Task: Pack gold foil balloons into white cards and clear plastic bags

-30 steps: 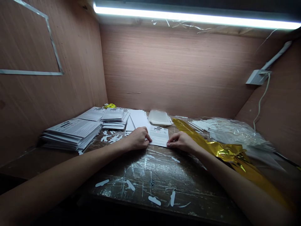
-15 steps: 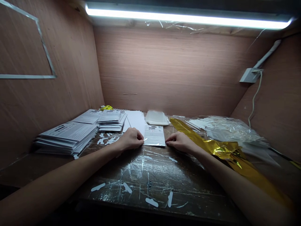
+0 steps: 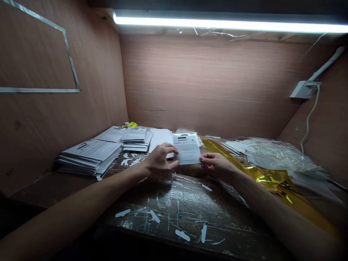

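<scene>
A printed white card packet in a clear sleeve (image 3: 187, 149) is raised and tilted toward me above the table. My right hand (image 3: 216, 165) pinches its lower right corner between thumb and fingers. At the packet's left edge is my left hand (image 3: 163, 159), thumb and fingers spread apart; whether the fingertips touch the edge I cannot tell. Behind the packet, a stack of plain white sheets (image 3: 160, 137) is partly covered by it. Small white die-cut paper pieces (image 3: 182, 235) lie scattered on the dark table (image 3: 190, 203).
Stacks of similar printed packets (image 3: 89, 154) stand at the left. On the right lie a gold foil sheet (image 3: 274, 177), thin white strips (image 3: 233, 145) and clear plastic bags (image 3: 282, 154). A yellow tape roll (image 3: 132, 124) sits at the back left. Wooden walls enclose the table.
The packet has come up off the table and tilted, with my right hand on its corner. My left hand's fingers have spread. The camera view has shifted slightly left.
</scene>
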The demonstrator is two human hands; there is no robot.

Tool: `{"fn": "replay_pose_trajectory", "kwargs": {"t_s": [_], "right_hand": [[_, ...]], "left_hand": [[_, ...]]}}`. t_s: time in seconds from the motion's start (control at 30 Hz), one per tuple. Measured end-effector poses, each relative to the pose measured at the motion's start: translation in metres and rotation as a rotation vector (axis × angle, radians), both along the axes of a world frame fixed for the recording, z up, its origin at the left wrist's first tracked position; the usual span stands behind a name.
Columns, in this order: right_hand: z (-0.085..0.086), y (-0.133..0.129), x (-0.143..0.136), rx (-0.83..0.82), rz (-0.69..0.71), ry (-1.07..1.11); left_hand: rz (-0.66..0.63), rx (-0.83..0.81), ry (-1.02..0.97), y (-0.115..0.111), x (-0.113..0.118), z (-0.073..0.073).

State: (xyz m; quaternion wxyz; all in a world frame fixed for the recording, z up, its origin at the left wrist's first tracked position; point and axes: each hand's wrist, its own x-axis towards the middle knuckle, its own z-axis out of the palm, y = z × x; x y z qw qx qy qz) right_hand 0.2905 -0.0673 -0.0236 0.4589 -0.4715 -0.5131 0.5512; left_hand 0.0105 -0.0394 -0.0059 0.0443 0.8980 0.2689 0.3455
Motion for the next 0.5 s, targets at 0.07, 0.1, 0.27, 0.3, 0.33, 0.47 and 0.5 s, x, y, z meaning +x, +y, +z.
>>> {"fn": "replay_pose_trajectory", "kwargs": {"t_s": [0.07,0.1,0.27,0.3,0.33,0.47,0.5], "right_hand": [[0.009,-0.004,-0.002,0.034,0.049,0.044],[0.013,-0.007,-0.004,0.057,0.084,0.058],[0.032,-0.012,-0.026,0.15,0.245,-0.016],[0.036,-0.012,-0.028,0.176,0.26,-0.101],[0.04,-0.012,-0.03,0.222,0.27,-0.223],[0.056,-0.019,-0.031,0.668,0.198,-0.905],[0.06,-0.024,-0.034,0.803,0.181,-1.029]], "left_hand": [[-0.078,0.209,0.062,-0.011,-0.001,0.013],[-0.101,0.295,0.119,-0.018,-0.002,0.02],[0.002,0.509,0.352,-0.042,-0.021,0.037],[0.065,0.506,0.36,-0.045,-0.032,0.037],[0.132,0.488,0.37,-0.047,-0.046,0.035],[0.558,0.406,0.423,-0.056,-0.116,0.029],[0.681,0.408,0.427,-0.058,-0.135,0.028]]}}
